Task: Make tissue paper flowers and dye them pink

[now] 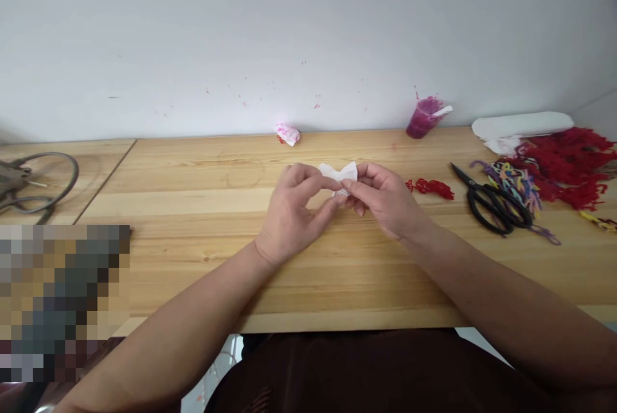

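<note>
Between my two hands, above the middle of the wooden table (207, 259), is a small piece of white tissue (340, 173), gathered at its centre with its edges fanned out at the top. My left hand (299, 207) pinches it from the left with thumb and forefinger. From the right, my right hand (383, 198) grips it between thumb and fingers. The lower part of the tissue is hidden behind the fingers. Just right of my right hand lies a bundle of red yarn (434, 188).
Black scissors (499, 204) lie at right, beside multicoloured yarn (518, 185) and a red yarn heap (563, 166). A white roll (523, 124) and a cup of purple liquid (424, 121) stand along the wall. Pink-stained tissue (288, 134) sits at the back; another pair of scissors (43, 175) is far left.
</note>
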`<state>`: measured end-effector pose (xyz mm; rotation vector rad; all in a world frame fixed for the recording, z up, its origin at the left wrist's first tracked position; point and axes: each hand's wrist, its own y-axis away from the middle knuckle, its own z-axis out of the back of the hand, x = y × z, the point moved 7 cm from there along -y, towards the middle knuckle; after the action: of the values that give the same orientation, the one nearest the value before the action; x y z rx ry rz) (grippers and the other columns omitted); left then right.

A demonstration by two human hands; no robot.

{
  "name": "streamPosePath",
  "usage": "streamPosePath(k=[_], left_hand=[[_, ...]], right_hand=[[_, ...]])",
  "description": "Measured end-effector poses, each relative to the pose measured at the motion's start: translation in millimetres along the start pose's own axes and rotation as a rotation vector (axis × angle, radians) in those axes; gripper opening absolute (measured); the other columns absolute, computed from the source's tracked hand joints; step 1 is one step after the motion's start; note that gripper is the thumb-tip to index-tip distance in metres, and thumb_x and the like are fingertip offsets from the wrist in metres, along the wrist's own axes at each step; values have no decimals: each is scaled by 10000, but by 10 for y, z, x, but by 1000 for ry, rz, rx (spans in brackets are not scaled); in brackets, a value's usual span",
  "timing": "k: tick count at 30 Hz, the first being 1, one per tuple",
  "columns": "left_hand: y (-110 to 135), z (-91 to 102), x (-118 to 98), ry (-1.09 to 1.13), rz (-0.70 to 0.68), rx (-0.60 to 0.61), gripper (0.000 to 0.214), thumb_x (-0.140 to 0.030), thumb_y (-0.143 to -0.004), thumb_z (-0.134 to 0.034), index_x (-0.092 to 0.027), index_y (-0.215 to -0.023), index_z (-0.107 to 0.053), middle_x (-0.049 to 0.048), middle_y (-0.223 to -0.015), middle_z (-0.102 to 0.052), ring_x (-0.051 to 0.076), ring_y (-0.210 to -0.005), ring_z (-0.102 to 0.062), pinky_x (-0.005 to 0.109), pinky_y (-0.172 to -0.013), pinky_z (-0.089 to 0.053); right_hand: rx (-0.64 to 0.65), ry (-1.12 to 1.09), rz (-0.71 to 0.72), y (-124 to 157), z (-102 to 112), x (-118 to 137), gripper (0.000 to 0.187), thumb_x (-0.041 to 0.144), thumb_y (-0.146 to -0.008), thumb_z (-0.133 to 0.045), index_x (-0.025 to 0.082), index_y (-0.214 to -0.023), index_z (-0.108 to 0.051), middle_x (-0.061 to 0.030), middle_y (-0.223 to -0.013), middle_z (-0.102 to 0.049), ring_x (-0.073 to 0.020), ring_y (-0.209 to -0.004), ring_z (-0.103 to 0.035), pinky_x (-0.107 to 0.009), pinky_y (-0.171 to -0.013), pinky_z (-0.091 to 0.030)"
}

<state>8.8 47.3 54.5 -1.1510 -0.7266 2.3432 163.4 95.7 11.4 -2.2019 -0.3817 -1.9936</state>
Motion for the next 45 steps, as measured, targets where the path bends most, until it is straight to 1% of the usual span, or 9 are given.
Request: streamPosePath(k=[2, 4, 8, 12, 18, 25, 34, 40, 45], left_hand=[[18, -51, -41, -109, -49, 59, 208, -327, -888, -760, -222, -1067, -743, 63, -997, -633, 212, -959, -592, 368, -867, -499], [32, -77, -41, -209, -53, 77, 242, -359, -862, -789, -226, -1058, -736, 66, -1014, -644, 229, -970, -582, 385, -869, -474], [45, -72, -56, -354, -43, 56, 258, -437, -857, -795, -250, -1024, -734, 60, -1005, -667, 243, -974, -571, 393, -838, -396], [47, -45, -96, -423, -53, 14, 250, -497, -901, -739, -254, -962, -743, 59, -972, -687, 240, -962, -566, 395, -819, -346], [53, -58, -109, -450, -91, 11, 211, -472, -908, -740, -271, -967, -765, 59, -996, -702, 242, -976, -564, 408, -846, -332], [55, -27, -122, -476, -110, -42, 196, -457, -913, -738, -270, -963, -764, 50, -950, -716, 239, -952, -576, 422, -846, -329], [45, -18, -1, -488, -50, -14, 175, -438, -923, -725, -282, -993, -768, 57, -1017, -718, 260, -1011, -569, 431, -870, -331], [38, -45, -27, -412, -69, 20, 101, -348, -961, -683, -305, -988, -770, 48, -1033, -704, 246, -1028, -561, 408, -852, -335], [35, -65, 33, -400, -42, 41, 128, -300, -975, -656, -304, -957, -783, 50, -1036, -704, 247, -1039, -556, 416, -862, -331]], right_hand=[[3, -15, -3, 1, -3, 1, 260, 359, -782, -809, 182, -844, -628, 20, -673, -677, -82, -541, -581, -186, -426, -394], [-7, -26, -11, 3, -1, -1, 268, 356, -774, -816, 183, -849, -625, 20, -667, -680, -85, -542, -591, -184, -425, -401], [-43, -31, -32, 8, 13, -9, 288, 346, -761, -826, 190, -895, -623, 24, -638, -682, -110, -560, -635, -182, -413, -412], [-102, -36, -74, 18, 46, -16, 300, 325, -743, -827, 195, -920, -623, 15, -659, -701, -134, -599, -680, -176, -398, -400], [-116, -38, -126, 36, 34, -42, 304, 339, -738, -831, 203, -915, -624, -9, -689, -734, -155, -635, -710, -183, -432, -442], [-116, -12, -98, 44, 23, -41, 313, 352, -751, -831, 209, -939, -627, -12, -742, -755, -160, -686, -727, -204, -499, -505], [-128, -18, -65, 28, 56, -16, 322, 369, -743, -826, 200, -929, -626, 14, -688, -714, -145, -671, -708, -207, -524, -480], [-127, -14, -63, 22, 66, -24, 338, 389, -734, -845, 211, -923, -629, 13, -703, -713, -150, -675, -705, -220, -534, -468], [-107, -10, -71, 24, 50, -23, 336, 394, -728, -842, 214, -920, -634, 6, -705, -713, -151, -675, -694, -226, -532, -457]])
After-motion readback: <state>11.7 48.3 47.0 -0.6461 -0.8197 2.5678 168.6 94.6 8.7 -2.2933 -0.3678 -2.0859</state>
